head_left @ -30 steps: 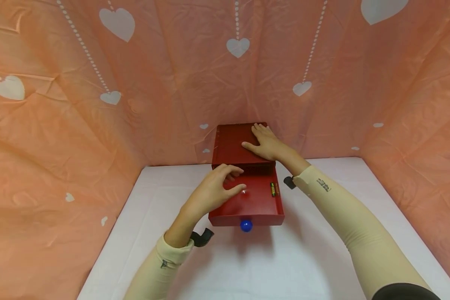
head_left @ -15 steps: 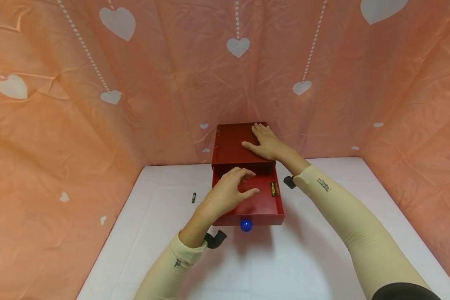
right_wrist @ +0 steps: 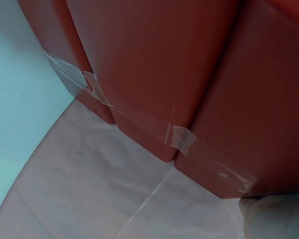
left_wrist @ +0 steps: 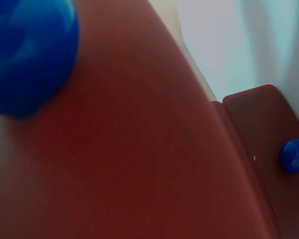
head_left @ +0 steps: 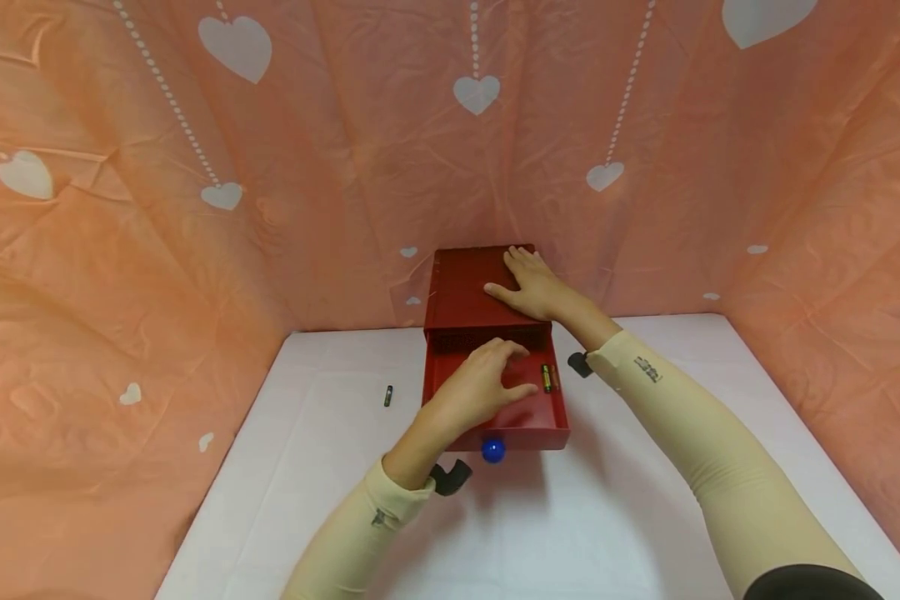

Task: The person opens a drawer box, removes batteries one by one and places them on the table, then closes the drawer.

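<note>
- Head view: the green-and-gold battery (head_left: 546,377) lies just right of my left hand (head_left: 482,383), with a browner battery (head_left: 556,378) close beside it; I cannot tell whether the two touch.
- Both long axes run roughly front to back, along the right wall of the red drawer (head_left: 540,439), so they lie across the gap between my left thumb and fingers, which faces them.
- My left hand is the nearer: it hovers over the drawer, fingers bent and thumb spread away, nothing visible between them.
- My right hand (head_left: 534,287) rests spread on top of the red box (head_left: 461,287), behind the drawer, gripping nothing.
- The drawer stands out of the box toward me, a blue knob (head_left: 492,451) on its front; my left hand hides part of its floor.
- Outside, left of the drawer, a dark battery (head_left: 388,396) lies on the white table (head_left: 307,467), also roughly front to back.
- Left wrist view: a second blue knob (left_wrist: 293,156) sits on another red face.
- Right wrist view: clear tape (right_wrist: 183,138) crosses a seam between red sections.
</note>
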Tool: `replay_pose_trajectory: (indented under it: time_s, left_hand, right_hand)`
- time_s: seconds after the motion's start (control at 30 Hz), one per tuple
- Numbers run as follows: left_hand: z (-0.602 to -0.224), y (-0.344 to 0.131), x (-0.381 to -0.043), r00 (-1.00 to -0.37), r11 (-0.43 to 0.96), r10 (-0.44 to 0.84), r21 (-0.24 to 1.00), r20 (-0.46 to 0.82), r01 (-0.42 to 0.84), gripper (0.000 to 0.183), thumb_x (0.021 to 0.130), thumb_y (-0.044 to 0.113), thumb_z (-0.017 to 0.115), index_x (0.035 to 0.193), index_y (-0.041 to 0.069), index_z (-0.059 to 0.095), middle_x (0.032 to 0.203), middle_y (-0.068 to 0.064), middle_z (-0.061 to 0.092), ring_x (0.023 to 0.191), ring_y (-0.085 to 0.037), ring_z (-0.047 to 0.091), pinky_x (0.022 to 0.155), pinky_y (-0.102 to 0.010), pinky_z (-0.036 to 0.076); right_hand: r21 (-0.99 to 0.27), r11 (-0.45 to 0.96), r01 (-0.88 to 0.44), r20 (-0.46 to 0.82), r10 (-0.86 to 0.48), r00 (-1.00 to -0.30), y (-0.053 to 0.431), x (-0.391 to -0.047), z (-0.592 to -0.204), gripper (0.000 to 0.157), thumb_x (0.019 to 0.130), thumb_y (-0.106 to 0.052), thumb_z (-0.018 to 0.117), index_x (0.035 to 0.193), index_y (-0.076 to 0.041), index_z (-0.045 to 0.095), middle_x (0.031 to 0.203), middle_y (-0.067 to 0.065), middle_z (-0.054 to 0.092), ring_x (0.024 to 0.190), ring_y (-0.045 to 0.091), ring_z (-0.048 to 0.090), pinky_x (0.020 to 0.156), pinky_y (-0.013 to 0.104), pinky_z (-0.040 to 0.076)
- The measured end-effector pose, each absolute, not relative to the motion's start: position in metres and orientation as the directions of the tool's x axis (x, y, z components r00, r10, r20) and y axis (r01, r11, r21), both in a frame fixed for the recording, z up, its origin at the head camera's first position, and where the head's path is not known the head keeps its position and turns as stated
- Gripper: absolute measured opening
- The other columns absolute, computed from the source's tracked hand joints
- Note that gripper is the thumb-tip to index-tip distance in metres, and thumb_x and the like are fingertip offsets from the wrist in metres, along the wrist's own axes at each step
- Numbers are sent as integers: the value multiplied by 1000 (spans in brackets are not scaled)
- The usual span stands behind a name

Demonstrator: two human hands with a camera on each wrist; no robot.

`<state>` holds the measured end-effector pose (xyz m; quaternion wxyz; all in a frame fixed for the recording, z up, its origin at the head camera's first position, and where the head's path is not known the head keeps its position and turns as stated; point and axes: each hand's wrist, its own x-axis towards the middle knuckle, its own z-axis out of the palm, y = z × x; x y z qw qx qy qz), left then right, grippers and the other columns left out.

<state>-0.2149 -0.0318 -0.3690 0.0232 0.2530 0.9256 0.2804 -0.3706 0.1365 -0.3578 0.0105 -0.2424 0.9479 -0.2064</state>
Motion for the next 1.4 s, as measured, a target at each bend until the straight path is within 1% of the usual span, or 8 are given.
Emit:
replay_pose_trajectory:
  time_s: [0.33, 0.53, 0.63, 0.8, 1.03, 1.27, 1.4]
  left_hand:
    - [-372, -16, -213, -881, 769, 468, 458, 70, 445, 54, 98, 31, 82, 142, 7, 64, 131, -7, 66, 124, -21, 61, 109, -33, 52]
    - [-372, -11, -214, -887, 781, 456, 446, 70, 437, 52, 97, 30, 83, 140, 6, 65, 128, -7, 66, 120, -22, 61, 107, -33, 53]
    - [-371, -7, -215, -889, 791, 452, 430, 70, 436, 51, 97, 29, 83, 139, 6, 65, 127, -7, 65, 118, -22, 61, 106, -33, 54]
    - [-371, -1, -216, -891, 807, 451, 399, 62, 436, 51, 98, 27, 82, 140, 5, 64, 131, -10, 65, 121, -25, 62, 109, -34, 53]
    - [-375, 3, -220, -898, 813, 439, 414, 28, 410, 52, 98, 26, 82, 140, 4, 62, 133, -11, 65, 123, -27, 63, 111, -39, 53]
    - [-373, 6, -220, -901, 839, 432, 349, 38, 417, 49, 97, 25, 82, 138, 4, 64, 132, -12, 66, 121, -28, 64, 106, -37, 56]
    - [-374, 9, -221, -903, 851, 428, 319, 43, 418, 47, 97, 25, 82, 137, 5, 66, 130, -12, 67, 120, -28, 65, 103, -38, 57]
  right_hand:
    - [-407, 792, -456, 79, -466, -881, 137, -367, -355, 88, 112, -51, 48, 166, 10, 16, 176, 29, 9, 165, 41, 3, 133, 49, -4]
    - [-400, 793, -459, 80, -469, -880, 137, -368, -356, 87, 112, -50, 48, 166, 11, 16, 175, 30, 9, 165, 42, 3, 133, 50, -4]
    - [-403, 792, -459, 77, -470, -879, 137, -368, -356, 88, 112, -50, 48, 166, 11, 15, 175, 30, 9, 165, 42, 3, 133, 49, -4]
    - [-408, 791, -455, 79, -466, -881, 137, -367, -356, 88, 112, -50, 49, 166, 10, 15, 176, 29, 8, 165, 41, 2, 133, 49, -4]
    - [-408, 792, -454, 73, -467, -881, 136, -368, -357, 88, 112, -51, 48, 166, 10, 15, 176, 29, 8, 165, 40, 2, 133, 49, -5]
    - [-413, 786, -460, 87, -469, -879, 136, -369, -358, 88, 112, -51, 48, 166, 10, 16, 176, 29, 9, 165, 40, 2, 133, 49, -4]
    - [-417, 783, -461, 87, -471, -878, 136, -369, -358, 88, 112, -51, 49, 166, 10, 15, 176, 29, 9, 165, 40, 2, 133, 48, -5]
